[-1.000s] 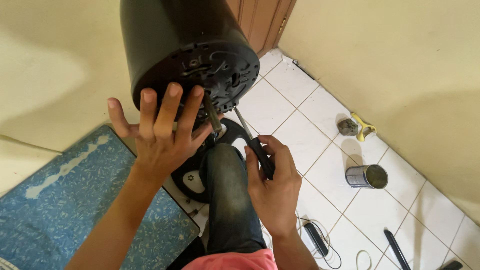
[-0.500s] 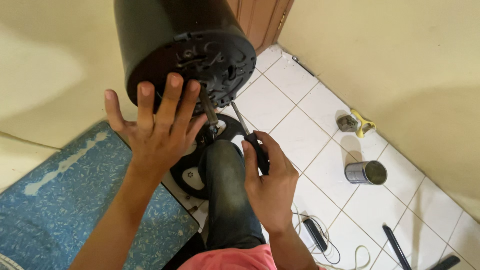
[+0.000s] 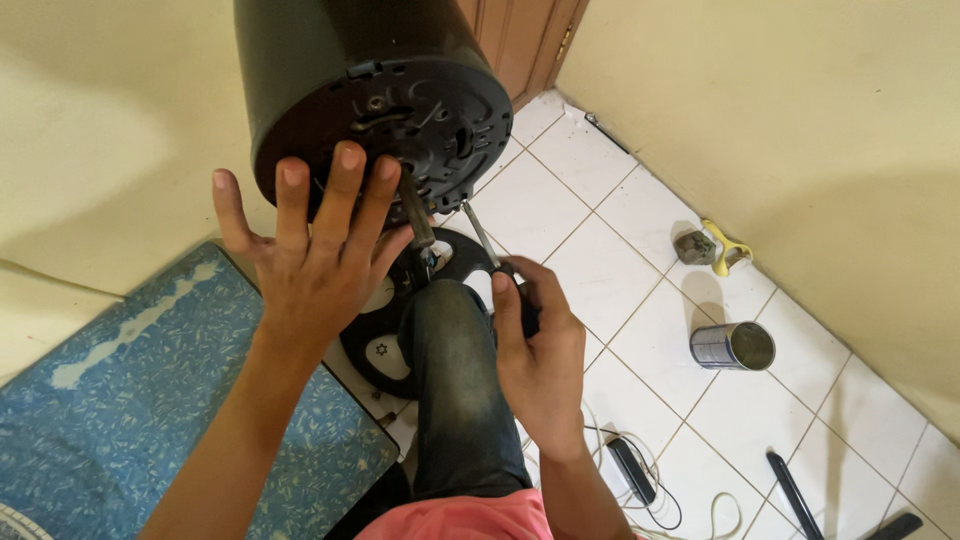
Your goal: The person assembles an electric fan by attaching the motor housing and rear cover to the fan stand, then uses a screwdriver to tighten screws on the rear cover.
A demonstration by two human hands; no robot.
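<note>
Tiled floor (image 3: 640, 300) below splayed left hand (image 3: 310, 265) (fingertips on housing (image 3: 370, 90))

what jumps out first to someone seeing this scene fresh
A big black drum-shaped housing fills the top centre, its underside facing the camera. The left hand is spread flat against it, while the right hand holds a screwdriver angled up to its rim. To the right, a metal can lies on the white tiled floor.

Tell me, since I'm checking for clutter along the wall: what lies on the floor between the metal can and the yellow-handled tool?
In the head view, only bare white floor tile lies between the metal can and the yellow-handled tool; nothing else sits there.
</note>
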